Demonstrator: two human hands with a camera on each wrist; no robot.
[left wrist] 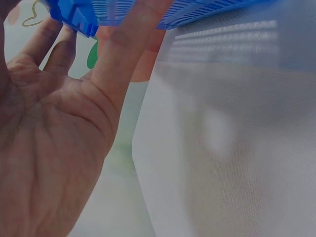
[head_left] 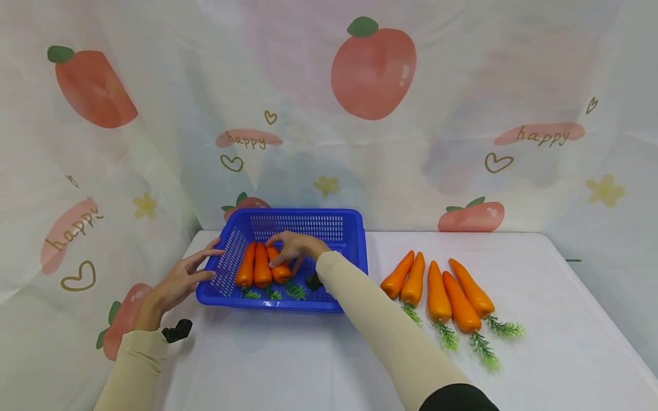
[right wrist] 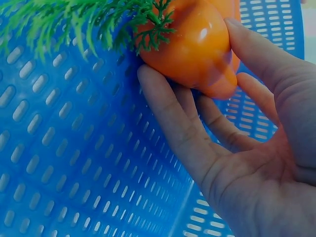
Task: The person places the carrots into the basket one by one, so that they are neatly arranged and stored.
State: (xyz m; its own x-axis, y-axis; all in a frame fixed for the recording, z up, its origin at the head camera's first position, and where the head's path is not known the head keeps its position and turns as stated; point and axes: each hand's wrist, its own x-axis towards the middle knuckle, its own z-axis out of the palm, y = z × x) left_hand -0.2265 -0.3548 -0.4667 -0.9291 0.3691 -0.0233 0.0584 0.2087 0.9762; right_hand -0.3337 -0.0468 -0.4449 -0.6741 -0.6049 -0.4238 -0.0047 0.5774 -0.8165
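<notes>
A blue plastic basket [head_left: 288, 304] with slotted walls stands at the back left of the table. Three orange carrots with green tops lie side by side inside it, among them a left carrot [head_left: 246, 265] and a middle carrot [head_left: 262, 267]. My right hand [head_left: 297, 250] reaches in and holds the rightmost carrot [right wrist: 190, 44], thumb on one side and fingers on the other. On the basket's left side, my left hand [head_left: 181, 281] touches the rim with fairly straight, spread fingers; its palm [left wrist: 54, 128] shows in the left wrist view.
Several more carrots [head_left: 438, 294] with leafy tops lie fanned out on the white table [head_left: 277, 365], right of the basket. A fruit-printed cloth [head_left: 308, 165] hangs behind the table and along its left side. My right forearm [head_left: 380, 331] crosses the table's front.
</notes>
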